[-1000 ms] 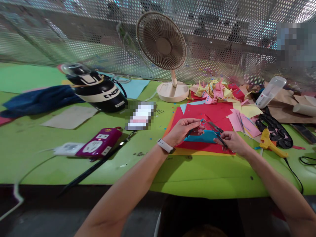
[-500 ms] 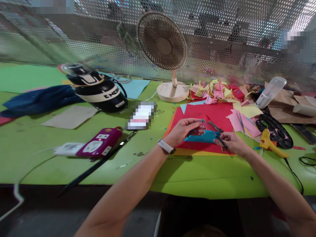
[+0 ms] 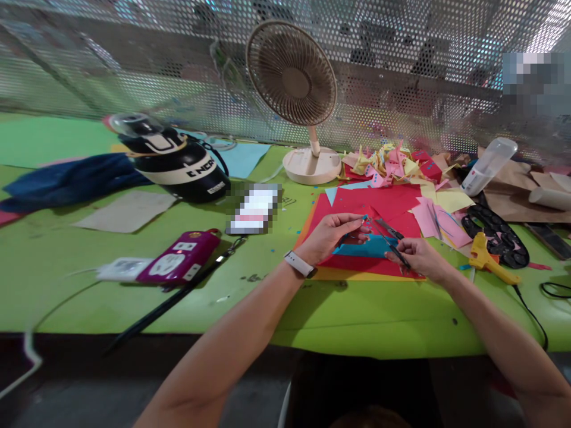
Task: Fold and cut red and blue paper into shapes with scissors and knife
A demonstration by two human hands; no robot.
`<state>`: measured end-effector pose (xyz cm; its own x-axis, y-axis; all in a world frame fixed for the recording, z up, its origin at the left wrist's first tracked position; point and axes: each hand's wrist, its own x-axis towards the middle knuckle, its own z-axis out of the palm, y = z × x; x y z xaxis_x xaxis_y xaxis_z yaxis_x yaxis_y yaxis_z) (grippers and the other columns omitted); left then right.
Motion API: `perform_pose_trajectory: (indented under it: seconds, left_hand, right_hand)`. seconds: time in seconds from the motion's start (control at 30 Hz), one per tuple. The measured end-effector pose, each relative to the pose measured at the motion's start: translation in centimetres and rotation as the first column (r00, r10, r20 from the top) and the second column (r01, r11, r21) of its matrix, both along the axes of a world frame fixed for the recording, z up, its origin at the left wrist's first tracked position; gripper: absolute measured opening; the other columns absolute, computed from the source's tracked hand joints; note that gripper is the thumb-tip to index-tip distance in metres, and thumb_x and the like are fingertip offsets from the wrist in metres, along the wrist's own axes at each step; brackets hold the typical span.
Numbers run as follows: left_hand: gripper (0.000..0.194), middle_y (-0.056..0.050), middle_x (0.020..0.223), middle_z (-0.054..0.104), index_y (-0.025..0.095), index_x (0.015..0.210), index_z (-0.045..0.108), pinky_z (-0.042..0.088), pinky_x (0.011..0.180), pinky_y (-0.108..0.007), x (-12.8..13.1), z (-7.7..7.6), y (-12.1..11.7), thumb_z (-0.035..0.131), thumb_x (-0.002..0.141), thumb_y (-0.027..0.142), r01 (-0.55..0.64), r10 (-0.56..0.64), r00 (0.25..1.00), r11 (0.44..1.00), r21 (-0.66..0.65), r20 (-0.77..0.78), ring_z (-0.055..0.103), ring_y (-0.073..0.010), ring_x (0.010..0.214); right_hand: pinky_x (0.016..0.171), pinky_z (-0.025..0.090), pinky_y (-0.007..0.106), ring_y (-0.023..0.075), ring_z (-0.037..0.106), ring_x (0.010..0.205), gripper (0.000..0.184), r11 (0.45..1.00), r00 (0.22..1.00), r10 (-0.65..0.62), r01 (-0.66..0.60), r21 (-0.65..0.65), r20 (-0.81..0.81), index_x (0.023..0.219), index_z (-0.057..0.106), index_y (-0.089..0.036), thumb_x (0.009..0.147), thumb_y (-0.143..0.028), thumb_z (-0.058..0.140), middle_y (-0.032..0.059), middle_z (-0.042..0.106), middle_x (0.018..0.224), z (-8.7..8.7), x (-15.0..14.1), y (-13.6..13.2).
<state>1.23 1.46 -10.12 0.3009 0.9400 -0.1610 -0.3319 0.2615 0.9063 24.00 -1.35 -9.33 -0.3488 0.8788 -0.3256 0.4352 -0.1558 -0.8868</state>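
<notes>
My right hand (image 3: 416,254) is closed around the handles of a pair of dark scissors (image 3: 387,233), whose blades stand apart and point up and left. Thumb and fingers of my left hand (image 3: 341,233) pinch a small piece of blue paper (image 3: 365,219), close to the blade tips. Beneath both hands lies a blue paper strip (image 3: 372,245) on red paper sheets (image 3: 388,205), with a yellow-orange sheet (image 3: 357,274) under those. Tiny blue bits are scattered over the red paper. Part of the scissor handles is hidden by my right fingers.
Behind the sheets is a heap of pink and yellow paper scraps (image 3: 392,164), beside a fan (image 3: 312,165). A yellow glue gun (image 3: 491,261) lies right of my right hand. At left are a phone (image 3: 255,208), a purple power strip (image 3: 181,257) and a black jug (image 3: 178,166).
The scissor blades have shifted slightly in my right hand. My left hand stays almost still with the blue piece.
</notes>
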Motion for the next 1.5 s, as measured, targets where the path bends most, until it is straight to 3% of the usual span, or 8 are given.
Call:
perform_pose_trajectory:
  seconds: [0.57, 0.87, 1.1, 1.5]
  left_hand:
    - [0.016, -0.005, 0.074, 0.073, 0.012, 0.087, 0.068, 0.058, 0.066, -0.027, 0.0, -0.1, 0.1, 0.075, 0.077, 0.021, -0.015, 0.015, 1.0, 1.0, -0.014, -0.011, 0.068, -0.0121, 0.058]
    - [0.022, -0.006, 0.078, 0.074, 0.012, 0.091, 0.069, 0.057, 0.068, -0.026, -0.1, -0.3, 0.2, 0.077, 0.074, 0.025, -0.026, 0.025, 0.999, 0.999, 0.04, 0.021, 0.068, -0.0122, 0.061]
    - [0.022, -0.006, 0.077, 0.074, 0.012, 0.093, 0.069, 0.058, 0.069, -0.028, 0.0, -0.2, 0.1, 0.076, 0.075, 0.023, -0.015, 0.014, 1.0, 1.0, 0.011, 0.019, 0.068, -0.0125, 0.061]
    - [0.02, -0.007, 0.076, 0.074, 0.012, 0.089, 0.069, 0.058, 0.068, -0.026, 0.0, 0.0, 0.1, 0.077, 0.075, 0.024, -0.007, 0.007, 1.0, 1.0, 0.018, 0.018, 0.068, -0.0121, 0.06]
  right_hand:
    - [0.035, 0.023, 0.019, 0.0071, 0.046, 0.038, 0.041, 0.999, 1.0, -0.03, 0.03, 0.019, -0.002, 0.068, 0.053, -0.019, 0.066, -0.055, 0.073, -0.0029, 0.056, 0.049, -0.3, 0.2, 0.1]
    - [0.036, 0.026, 0.018, 0.0053, 0.043, 0.036, 0.046, 0.999, 0.998, -0.039, 0.039, -0.007, -0.044, 0.065, 0.049, -0.019, 0.064, -0.059, 0.072, -0.0038, 0.055, 0.047, 1.0, -0.1, -0.3]
    - [0.038, 0.029, 0.019, 0.0077, 0.049, 0.041, 0.044, 1.0, 1.0, -0.006, 0.006, -0.001, -0.013, 0.066, 0.051, -0.02, 0.064, -0.058, 0.073, -0.0031, 0.056, 0.049, 0.2, -0.1, -0.1]
    - [0.04, 0.03, 0.02, 0.0086, 0.048, 0.041, 0.043, 0.999, 0.999, -0.023, 0.022, -0.033, -0.028, 0.065, 0.05, -0.021, 0.059, -0.055, 0.076, -0.0046, 0.055, 0.048, 0.3, -0.2, -0.1]
